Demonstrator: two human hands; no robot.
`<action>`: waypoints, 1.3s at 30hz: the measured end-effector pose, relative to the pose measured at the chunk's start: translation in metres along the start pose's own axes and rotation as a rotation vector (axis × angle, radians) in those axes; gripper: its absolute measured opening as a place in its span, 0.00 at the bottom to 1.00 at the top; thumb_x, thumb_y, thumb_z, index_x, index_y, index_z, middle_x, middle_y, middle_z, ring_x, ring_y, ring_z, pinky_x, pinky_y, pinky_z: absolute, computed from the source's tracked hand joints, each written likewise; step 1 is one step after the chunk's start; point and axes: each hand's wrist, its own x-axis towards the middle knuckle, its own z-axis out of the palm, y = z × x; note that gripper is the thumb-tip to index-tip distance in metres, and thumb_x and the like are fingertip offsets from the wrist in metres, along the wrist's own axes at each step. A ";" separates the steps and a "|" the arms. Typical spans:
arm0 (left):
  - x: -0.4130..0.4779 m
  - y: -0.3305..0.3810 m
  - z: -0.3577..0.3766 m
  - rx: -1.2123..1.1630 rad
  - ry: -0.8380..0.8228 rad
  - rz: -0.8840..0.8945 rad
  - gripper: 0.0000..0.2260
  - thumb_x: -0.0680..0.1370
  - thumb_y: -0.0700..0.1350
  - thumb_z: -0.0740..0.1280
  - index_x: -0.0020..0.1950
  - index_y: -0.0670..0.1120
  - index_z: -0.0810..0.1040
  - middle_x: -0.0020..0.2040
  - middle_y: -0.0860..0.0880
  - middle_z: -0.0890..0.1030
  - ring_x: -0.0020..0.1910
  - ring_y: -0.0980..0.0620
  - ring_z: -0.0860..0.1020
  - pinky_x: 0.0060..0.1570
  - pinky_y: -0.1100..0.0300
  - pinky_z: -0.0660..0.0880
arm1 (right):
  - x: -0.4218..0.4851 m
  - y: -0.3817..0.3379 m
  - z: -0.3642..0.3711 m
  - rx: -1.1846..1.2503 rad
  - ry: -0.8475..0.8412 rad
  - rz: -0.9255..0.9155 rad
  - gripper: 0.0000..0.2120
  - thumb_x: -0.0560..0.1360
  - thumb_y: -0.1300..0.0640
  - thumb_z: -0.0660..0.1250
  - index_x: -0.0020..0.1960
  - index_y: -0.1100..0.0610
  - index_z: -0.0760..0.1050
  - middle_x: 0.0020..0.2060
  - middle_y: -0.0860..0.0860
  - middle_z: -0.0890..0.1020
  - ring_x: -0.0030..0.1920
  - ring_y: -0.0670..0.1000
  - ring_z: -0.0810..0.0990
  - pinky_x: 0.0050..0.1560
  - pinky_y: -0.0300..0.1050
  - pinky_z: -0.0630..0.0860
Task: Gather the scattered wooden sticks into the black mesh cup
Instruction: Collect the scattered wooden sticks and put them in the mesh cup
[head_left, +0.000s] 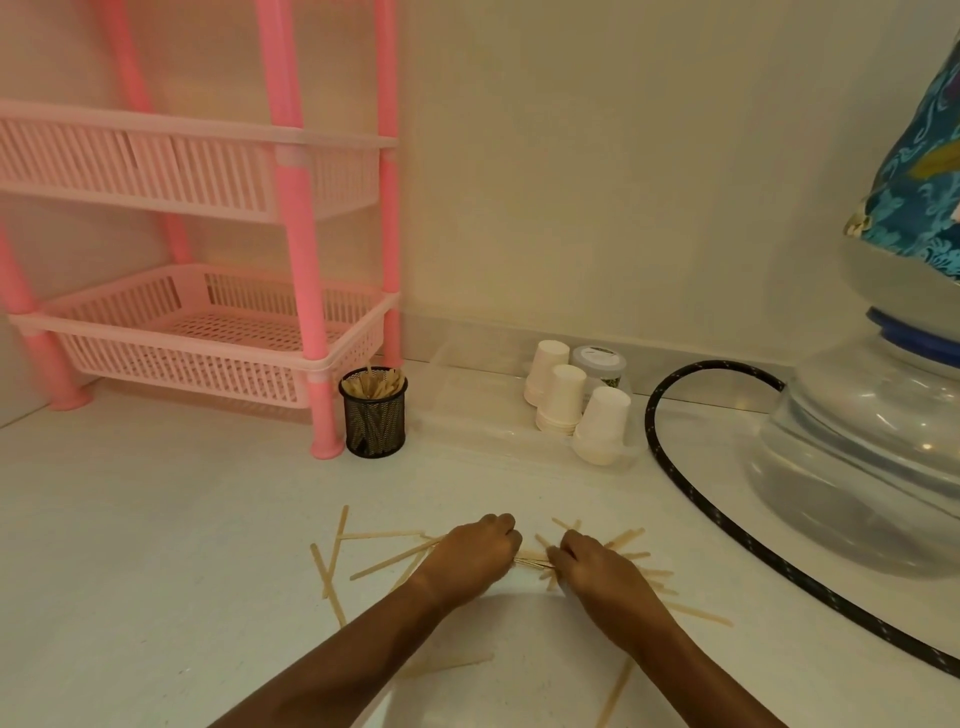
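scattered sticks (387, 564) | rack leg (324, 415) beside mesh cup (373, 415) | paper cups (602, 423), hose (650, 421) right

— What's on the floor (156, 519) there?
— Wooden sticks (389, 562) scattered nearest me. Further back, a black mesh cup (374, 426) just beside a pink rack's leg (322, 405), a clear tray (467, 415) of paper cups (602, 426), a black hoop (650, 431), a big water jug (857, 467).

Home corner: pink plastic rack (208, 332), paper cups (576, 410), water bottle (872, 457) (fabric-covered).
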 end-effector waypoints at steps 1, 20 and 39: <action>-0.001 0.000 0.001 0.024 0.004 -0.006 0.10 0.80 0.36 0.55 0.60 0.38 0.71 0.58 0.40 0.72 0.54 0.43 0.73 0.49 0.50 0.76 | -0.002 -0.001 0.001 -0.023 0.045 -0.018 0.19 0.52 0.57 0.82 0.40 0.58 0.82 0.31 0.51 0.81 0.29 0.46 0.78 0.23 0.35 0.73; -0.004 -0.014 0.000 -0.122 0.013 -0.205 0.10 0.79 0.37 0.58 0.56 0.40 0.76 0.57 0.43 0.74 0.56 0.46 0.73 0.50 0.54 0.73 | -0.004 0.034 -0.033 0.657 0.427 0.294 0.12 0.73 0.71 0.63 0.53 0.62 0.79 0.48 0.54 0.83 0.48 0.47 0.77 0.50 0.31 0.68; -0.015 -0.033 -0.012 -0.328 0.223 -0.293 0.16 0.78 0.34 0.57 0.62 0.44 0.74 0.59 0.46 0.75 0.59 0.50 0.73 0.53 0.61 0.68 | 0.028 0.015 -0.042 1.482 0.672 0.553 0.12 0.73 0.67 0.65 0.49 0.53 0.79 0.42 0.50 0.82 0.47 0.49 0.80 0.51 0.40 0.73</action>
